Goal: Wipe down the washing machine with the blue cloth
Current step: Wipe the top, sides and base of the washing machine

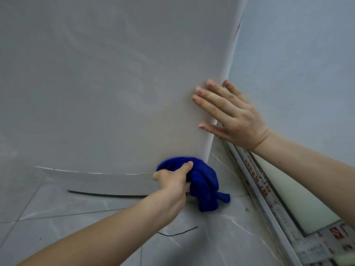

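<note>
Close head view. The pale grey machine [115,83] panel fills most of the frame.

Left hand [172,181]: grasps the cloth [203,185], fingers curled round a bunched blue wad, thumb on top. The cloth sits against the panel's lower right corner, and its loose end hangs below the hand, over the grey floor [221,237] tiles.

Right hand [232,118]: released, fingers straight and spread, lying flat on the panel's right edge, above the cloth and apart from it.

Wall [297,54] just right of the machine. A strip [259,181] with red print runs along the floor at right. A thin black strand [178,232] lies on the tiles near the left forearm.
</note>
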{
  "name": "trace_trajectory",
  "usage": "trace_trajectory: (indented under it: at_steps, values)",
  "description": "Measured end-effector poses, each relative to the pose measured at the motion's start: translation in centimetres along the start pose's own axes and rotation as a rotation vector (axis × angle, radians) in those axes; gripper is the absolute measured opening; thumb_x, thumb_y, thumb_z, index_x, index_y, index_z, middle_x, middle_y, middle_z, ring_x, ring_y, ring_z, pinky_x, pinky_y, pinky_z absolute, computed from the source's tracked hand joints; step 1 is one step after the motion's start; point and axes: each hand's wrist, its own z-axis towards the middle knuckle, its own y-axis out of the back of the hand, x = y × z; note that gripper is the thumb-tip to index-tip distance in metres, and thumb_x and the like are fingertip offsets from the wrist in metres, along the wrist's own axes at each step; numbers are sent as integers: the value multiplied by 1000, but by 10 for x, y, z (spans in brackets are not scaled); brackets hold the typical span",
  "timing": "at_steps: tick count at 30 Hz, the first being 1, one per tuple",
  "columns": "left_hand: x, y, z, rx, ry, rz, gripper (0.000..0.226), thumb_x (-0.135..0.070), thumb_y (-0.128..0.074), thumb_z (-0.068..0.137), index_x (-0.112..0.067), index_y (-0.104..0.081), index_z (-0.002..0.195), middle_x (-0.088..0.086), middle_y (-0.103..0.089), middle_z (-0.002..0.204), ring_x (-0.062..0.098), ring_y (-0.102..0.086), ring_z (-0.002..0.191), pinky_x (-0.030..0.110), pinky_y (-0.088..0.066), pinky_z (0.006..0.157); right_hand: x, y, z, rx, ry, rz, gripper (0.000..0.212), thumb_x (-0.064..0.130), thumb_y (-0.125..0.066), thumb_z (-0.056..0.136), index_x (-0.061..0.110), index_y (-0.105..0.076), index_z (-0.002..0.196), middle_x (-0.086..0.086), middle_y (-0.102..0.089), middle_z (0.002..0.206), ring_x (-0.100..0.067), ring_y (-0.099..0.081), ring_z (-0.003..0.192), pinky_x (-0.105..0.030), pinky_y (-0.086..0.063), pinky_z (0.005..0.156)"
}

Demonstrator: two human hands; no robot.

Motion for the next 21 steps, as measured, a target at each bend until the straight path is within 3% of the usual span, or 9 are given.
trace_trajectory:
  at_steps: [2, 7, 11, 15, 19, 21]
  values:
    - [1, -2, -1, 23, 57, -32, 66, -8, -79, 76, -1, -33, 122, 18, -61, 112, 25, -68, 75, 27, -50, 45, 2, 0, -4, -11, -39, 29, 58, 30, -73, 97, 4, -53, 144, -11, -51, 150, -29, -49, 141, -53, -42, 115]
    - [-19, -16, -10, 133, -100, -115, 74, -18, -85, 70, -1, -44, 130, 21, -66, 113, 28, -73, 84, 30, -57, 58, 0, 8, -9, -12, -104, 53, 61, 31, -75, 95, 4, -52, 145, -13, -50, 150, -29, -49, 140, -50, -43, 114]
    - [-14, -26, -12, 61, -85, -46, 69, -17, -83, 73, -8, -33, 121, 18, -59, 115, 31, -69, 93, 36, -59, 68, -1, 11, -6, -38, -119, 55, 65, 31, -80, 91, 5, -54, 144, -14, -50, 149, -30, -49, 139, -50, -42, 115]
    - [2, -29, -11, 4, 30, 22, 72, -16, -83, 74, -10, -24, 114, 17, -55, 115, 25, -66, 79, 39, -56, 65, 3, 8, -7, -25, -148, 70, 60, 28, -78, 93, 5, -55, 143, -16, -50, 149, -31, -47, 141, -50, -41, 116]
    - [6, -27, -16, -6, -31, 99, 68, -17, -80, 78, -7, -26, 118, 9, -51, 102, 9, -52, 66, 18, -42, 44, 5, 12, -2, -12, -71, 4, 52, 26, -74, 97, 8, -57, 142, -14, -49, 149, -34, -48, 140, -47, -38, 118]
    - [1, -23, -12, 25, -119, 76, 62, -16, -81, 76, -9, -32, 113, 10, -56, 103, 15, -61, 74, 20, -49, 52, 7, 15, 10, -23, -10, -35, 45, 27, -68, 100, 10, -60, 141, -12, -51, 148, -35, -49, 139, -46, -36, 119]
